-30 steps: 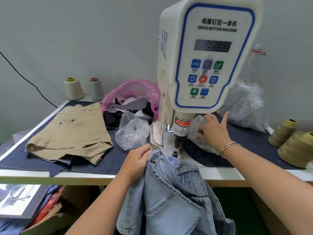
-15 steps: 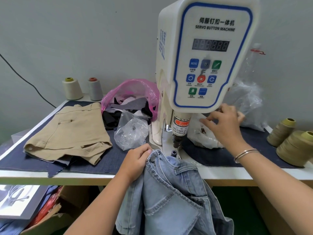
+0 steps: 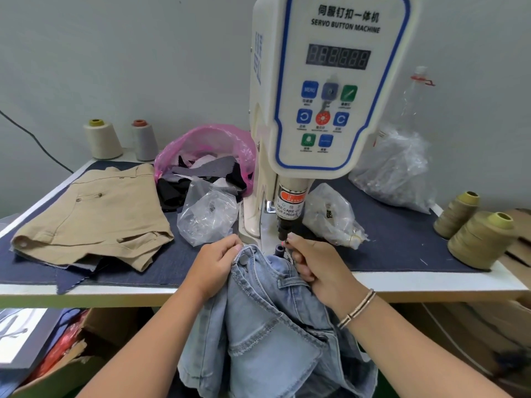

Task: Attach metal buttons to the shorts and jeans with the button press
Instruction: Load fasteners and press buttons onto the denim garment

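Note:
Light blue jeans (image 3: 267,326) hang over the table's front edge, their waistband lying by the lower die (image 3: 279,249) of the white button press (image 3: 324,90). A metal button (image 3: 243,257) sits on the waistband. My left hand (image 3: 214,265) grips the waistband just left of that button. My right hand (image 3: 319,262) has its fingers curled, fingertips pinched right at the die under the press head (image 3: 284,229); a small part may be between them, too small to tell. Tan shorts (image 3: 94,216) lie flat on the left of the table.
A clear bag of buttons (image 3: 207,214) sits left of the press and another clear bag (image 3: 333,216) right of it. A pink bag of fabric scraps (image 3: 207,150), a larger clear bag (image 3: 399,170) and thread cones (image 3: 474,239) stand around. Boxes (image 3: 66,349) lie under the table.
My right hand has left the clear bag at the right of the press and come down to the lower die. My left hand has kept its grip on the jeans.

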### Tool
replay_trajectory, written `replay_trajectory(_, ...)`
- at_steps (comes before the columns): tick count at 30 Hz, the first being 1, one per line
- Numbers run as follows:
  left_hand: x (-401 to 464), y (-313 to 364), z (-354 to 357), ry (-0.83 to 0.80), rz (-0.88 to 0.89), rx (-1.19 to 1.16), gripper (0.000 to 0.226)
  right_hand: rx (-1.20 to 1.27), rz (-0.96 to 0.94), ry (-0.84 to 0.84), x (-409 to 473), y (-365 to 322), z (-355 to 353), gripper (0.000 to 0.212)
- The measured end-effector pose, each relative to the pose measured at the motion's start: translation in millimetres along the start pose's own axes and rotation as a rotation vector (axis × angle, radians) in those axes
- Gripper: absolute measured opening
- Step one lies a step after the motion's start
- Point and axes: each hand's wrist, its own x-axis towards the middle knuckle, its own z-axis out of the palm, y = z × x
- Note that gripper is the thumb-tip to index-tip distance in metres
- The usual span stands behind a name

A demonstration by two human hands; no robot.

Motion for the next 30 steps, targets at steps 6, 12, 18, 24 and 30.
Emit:
replay_trajectory(6,-0.6,-0.6,0.5,0.006,-0.007,0.007,0.025,-0.004,0.052,-0.043,1.8,-5.9,4.6,0.025)
replay_trajectory(12,-0.9,-1.0,0.7,0.008,-0.013,0.017,0.025,0.075,0.109,-0.071,0.9,-6.8,4.4,0.028)
replay_trajectory(18,-0.9,-0.9,0.3,0.008,-0.014,0.036,0.026,0.247,0.25,-0.129,-4.4,-7.8,1.5,0.028)
replay_trajectory(24,-2.1,1.1,-0.1,0.013,-0.013,0.054,0.027,0.331,0.31,-0.156,-10.7,-17.0,4.2,0.025)
replay_trajectory(30,-1.7,3.8,-0.4,0.018,-0.007,0.076,0.028,0.343,0.275,-0.223,-30.7,1.9,6.7,0.033)
